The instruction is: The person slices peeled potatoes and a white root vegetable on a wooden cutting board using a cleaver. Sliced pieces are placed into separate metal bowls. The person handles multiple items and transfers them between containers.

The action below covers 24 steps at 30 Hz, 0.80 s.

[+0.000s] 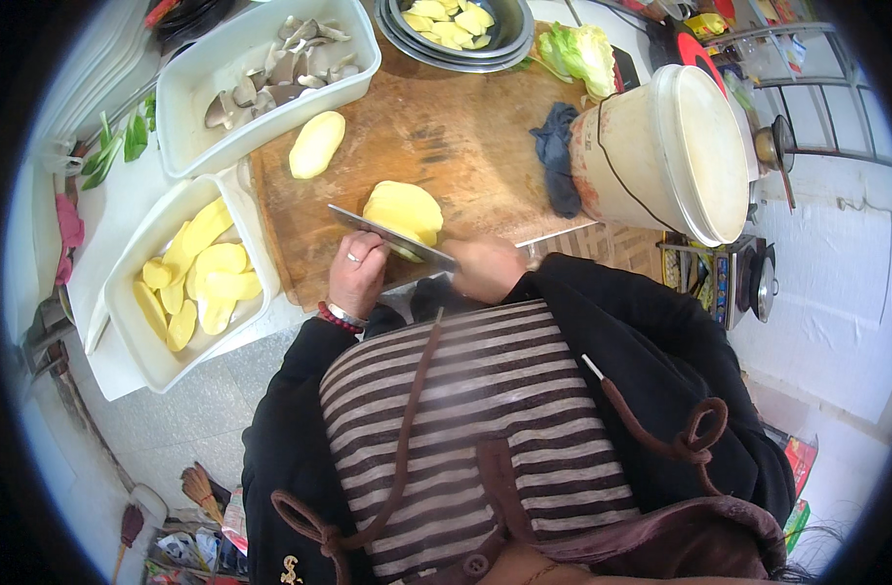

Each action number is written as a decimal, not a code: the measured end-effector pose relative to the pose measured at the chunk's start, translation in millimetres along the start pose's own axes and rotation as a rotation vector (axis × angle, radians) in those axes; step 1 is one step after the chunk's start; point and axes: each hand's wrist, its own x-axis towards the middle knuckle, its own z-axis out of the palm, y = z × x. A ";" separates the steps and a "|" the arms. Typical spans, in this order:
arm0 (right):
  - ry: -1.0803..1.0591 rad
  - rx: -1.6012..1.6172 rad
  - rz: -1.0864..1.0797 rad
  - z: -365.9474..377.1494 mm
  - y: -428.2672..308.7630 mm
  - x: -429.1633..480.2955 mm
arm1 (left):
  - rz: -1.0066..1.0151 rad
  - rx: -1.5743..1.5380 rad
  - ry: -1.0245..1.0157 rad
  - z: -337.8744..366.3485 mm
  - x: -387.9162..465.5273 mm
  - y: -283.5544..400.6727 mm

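Observation:
My right hand [487,269] is closed around the handle end of a kitchen knife [394,238] with a broad blade. The blade stands against the near side of sliced, peeled potato [404,210] on a wooden cutting board [475,139]. At the blade's other end is my left hand [359,270], wearing a ring, fingers bent near the blade; what they grip is partly hidden. A whole peeled potato [318,145] lies farther back on the board. Potato slices [223,281] lie in a white plastic tub [270,256] left of the board.
Behind stands a larger tub [175,139] of mushrooms [285,73]. Stacked metal bowls [453,64] hold potato slices at the board's back edge. At right are a lettuce [581,58], a dark cloth [558,161] and a lidded white bucket [636,146] lying tilted.

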 end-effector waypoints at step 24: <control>0.329 0.325 -0.125 -37.4 57.2 -50.2 | -0.073 0.329 -0.894 -8.3 108.1 7.1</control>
